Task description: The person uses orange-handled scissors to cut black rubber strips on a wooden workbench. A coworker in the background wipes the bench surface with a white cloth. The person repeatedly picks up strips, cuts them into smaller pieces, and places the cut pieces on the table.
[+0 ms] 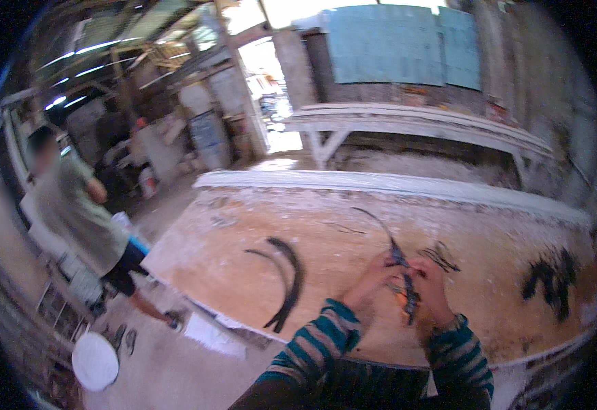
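Over the wooden tabletop (339,301), my hands are close together on a thin dark strip (395,251). Its narrow end curves up and away to the far left. My left hand (372,277) is closed on the strip, fingers bent around it. Pressed against the same piece from the other side is my right hand (432,279), its fingers also closed. Just below the fingers shows an orange and black object (404,301), too blurred to name; I cannot tell whether it is held or lies on the table. Curved black strips (290,280) lie to the left.
A heap of black strips (551,280) lies at the right, with a thin dark coil (442,256) beyond my right hand. A white rail (380,184) runs along the far edge. Behind it stands a long bench (414,119). A person (80,205) stands at left near a white bucket (95,361).
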Motion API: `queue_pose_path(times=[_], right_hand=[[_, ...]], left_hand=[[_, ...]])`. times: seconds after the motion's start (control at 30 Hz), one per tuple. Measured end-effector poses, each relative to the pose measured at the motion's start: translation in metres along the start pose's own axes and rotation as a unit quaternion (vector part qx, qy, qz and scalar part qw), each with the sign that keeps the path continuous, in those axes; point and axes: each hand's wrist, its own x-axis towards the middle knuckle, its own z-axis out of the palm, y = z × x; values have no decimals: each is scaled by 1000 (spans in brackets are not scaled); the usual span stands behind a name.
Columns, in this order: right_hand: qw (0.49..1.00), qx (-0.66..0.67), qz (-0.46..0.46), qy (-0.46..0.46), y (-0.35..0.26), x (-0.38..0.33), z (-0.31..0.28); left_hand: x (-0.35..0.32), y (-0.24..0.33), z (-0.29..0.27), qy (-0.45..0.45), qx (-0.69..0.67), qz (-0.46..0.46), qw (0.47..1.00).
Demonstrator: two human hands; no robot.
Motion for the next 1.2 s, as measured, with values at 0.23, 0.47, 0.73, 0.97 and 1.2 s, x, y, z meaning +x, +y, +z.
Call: queue_pose_path(times=[0.23,0.47,0.73,0.97,1.2], right_hand=[[995,-76,-52,27,16,-2,-1],[985,-169,-25,5,7,-2,4],[989,-135,-56,10,9,-3,3],[986,-130,-104,-5,45,4,-13],[997,12,79,-3,-18,-10,17]], left_hand=[[11,-16,1,19,-33,32,999],[25,-41,-18,38,-8,45,998],[21,-35,-13,75,-37,51,995],[14,-15,-6,44,48,5,998],[18,-30,-14,21,57,14,998]])
